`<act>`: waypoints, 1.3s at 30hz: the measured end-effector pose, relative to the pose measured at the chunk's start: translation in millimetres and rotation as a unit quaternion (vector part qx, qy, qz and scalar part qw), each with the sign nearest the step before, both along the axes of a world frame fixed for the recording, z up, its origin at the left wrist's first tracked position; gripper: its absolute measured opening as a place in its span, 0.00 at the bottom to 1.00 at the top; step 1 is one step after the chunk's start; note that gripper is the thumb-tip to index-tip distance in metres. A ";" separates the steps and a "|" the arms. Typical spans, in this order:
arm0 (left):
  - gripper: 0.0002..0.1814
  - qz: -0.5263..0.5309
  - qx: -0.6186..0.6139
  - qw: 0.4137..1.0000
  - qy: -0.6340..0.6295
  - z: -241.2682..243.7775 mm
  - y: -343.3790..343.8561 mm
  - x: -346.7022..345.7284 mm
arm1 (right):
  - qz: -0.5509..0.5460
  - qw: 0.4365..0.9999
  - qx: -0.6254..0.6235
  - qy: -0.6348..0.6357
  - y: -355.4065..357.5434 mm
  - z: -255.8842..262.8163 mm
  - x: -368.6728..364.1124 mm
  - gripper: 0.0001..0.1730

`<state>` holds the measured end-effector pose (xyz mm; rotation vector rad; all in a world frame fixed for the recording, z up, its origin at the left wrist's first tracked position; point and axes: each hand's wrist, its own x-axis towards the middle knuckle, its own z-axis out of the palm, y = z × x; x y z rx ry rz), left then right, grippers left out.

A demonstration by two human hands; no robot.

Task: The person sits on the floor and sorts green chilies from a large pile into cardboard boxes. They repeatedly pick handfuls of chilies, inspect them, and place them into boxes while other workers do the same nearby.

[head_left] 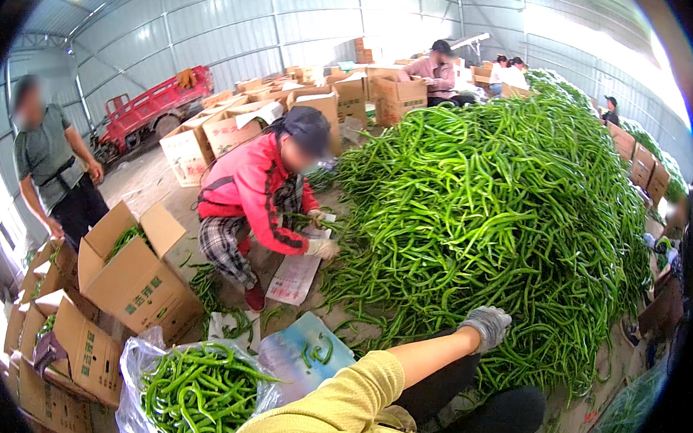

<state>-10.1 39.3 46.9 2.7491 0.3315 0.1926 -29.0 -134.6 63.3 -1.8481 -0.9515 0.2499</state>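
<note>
My left hand, in a grey-white knit glove below a yellow sleeve, is at the lower edge of a large heap of long green chili peppers. Its fingers curl down among the peppers, and whether they hold one is hidden. My right hand is out of view. At lower left, a clear plastic bag lines a container filled with green peppers. Between the bag and the heap lies a blue printed sheet with a few peppers on it.
A crouching co-worker in a red jacket has gloved hands at the heap's left edge. Open cardboard boxes stand at left, where another person stands. More boxes, several co-workers and a red cargo vehicle are farther back.
</note>
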 end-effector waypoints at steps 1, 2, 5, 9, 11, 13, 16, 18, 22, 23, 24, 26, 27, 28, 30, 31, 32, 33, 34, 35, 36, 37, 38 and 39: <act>0.11 -0.002 0.006 1.000 -0.011 -3.4 0.6 -0.2 | -0.008 1.000 0.001 0.003 -4.1 -1.4 1.0 0.27; 0.11 -0.002 0.008 1.000 -0.005 -3.2 -0.6 0.8 | -0.019 1.000 0.000 0.007 -8.5 -2.4 2.9 0.27; 0.11 -0.003 0.013 1.000 0.007 -0.9 -2.2 1.0 | -0.052 0.999 0.003 0.017 -22.4 -6.9 8.6 0.26; 0.11 -0.004 0.010 1.000 -0.001 -4.2 -1.3 2.0 | -0.106 0.994 0.010 0.030 -43.9 -13.5 16.1 0.26; 0.11 -0.008 0.008 1.000 -0.013 -7.5 1.4 -0.1 | -0.140 0.989 0.010 0.036 -57.6 -18.6 21.7 0.26; 0.12 -0.010 0.004 1.000 0.001 -8.2 7.0 -1.5 | -0.184 0.982 0.006 0.043 -73.4 -23.7 25.2 0.25; 0.14 -0.021 -0.008 1.000 0.004 0.2 6.5 0.7 | -0.273 0.961 0.005 0.046 -120.0 -35.0 40.6 0.25; 0.15 -0.033 0.006 0.999 0.031 9.2 1.3 4.0 | -0.349 0.936 0.000 0.049 -167.6 -46.8 47.6 0.25; 0.17 -0.024 -0.047 0.998 0.016 -4.3 26.4 1.9 | -0.510 0.858 -0.041 0.040 -282.0 -73.5 49.3 0.24; 0.17 -0.029 -0.061 0.998 -0.010 -11.6 30.8 2.3 | -0.554 0.830 -0.057 0.037 -316.9 -79.7 45.3 0.24; 0.17 -0.023 -0.120 0.992 -0.033 -22.9 36.5 4.5 | -0.591 0.803 -0.071 0.032 -355.3 -85.2 39.1 0.24; 0.17 -0.037 -0.266 0.963 -0.040 -46.6 48.7 13.5 | -0.667 0.736 -0.111 0.033 -431.5 -99.1 23.3 0.24; 0.16 -0.031 -0.342 0.939 -0.032 -45.3 47.2 17.4 | -0.701 0.699 -0.136 0.035 -470.8 -102.9 10.5 0.23; 0.16 -0.027 -0.436 0.900 -0.009 -49.8 51.1 22.4 | -0.732 0.661 -0.162 0.037 -503.3 -103.9 -3.9 0.23; 0.17 -0.001 -0.529 0.848 0.016 -61.2 65.6 30.2 | -0.774 0.593 -0.216 0.043 -551.3 -104.4 -30.2 0.23; 0.18 0.016 -0.534 0.845 0.013 -67.3 71.4 32.7 | -0.789 0.566 -0.237 0.032 -567.2 -102.4 -41.5 0.23; 0.17 0.041 -0.422 0.905 -0.031 -91.5 89.6 33.9 | -0.793 0.558 -0.244 0.005 -572.7 -100.4 -40.6 0.23; 0.18 0.071 -0.338 0.938 -0.013 -100.3 96.2 36.0 | -0.791 0.560 -0.242 -0.047 -574.1 -93.7 -43.3 0.23; 0.20 0.110 -0.353 0.928 -0.047 -120.8 110.0 37.4 | -0.767 0.591 -0.217 -0.126 -571.4 -85.9 -33.8 0.22; 0.22 0.150 -0.363 0.917 -0.077 -137.9 124.2 38.9 | -0.721 0.636 -0.183 -0.205 -557.2 -81.1 -18.9 0.22; 0.25 0.188 -0.325 0.923 -0.081 -125.3 128.8 41.4 | -0.659 0.685 -0.143 -0.276 -524.4 -72.1 3.9 0.22; 0.26 0.203 -0.303 0.921 -0.133 -142.7 146.3 51.6 | -0.587 0.734 -0.107 -0.326 -483.4 -66.4 28.2 0.22; 0.27 0.210 -0.239 0.936 -0.153 -141.5 152.0 66.2 | -0.528 0.764 -0.091 -0.361 -430.2 -48.1 48.4 0.22; 0.28 0.225 -0.168 0.944 -0.173 -135.9 163.3 82.3 | -0.462 0.798 -0.097 -0.375 -336.4 -29.1 71.0 0.21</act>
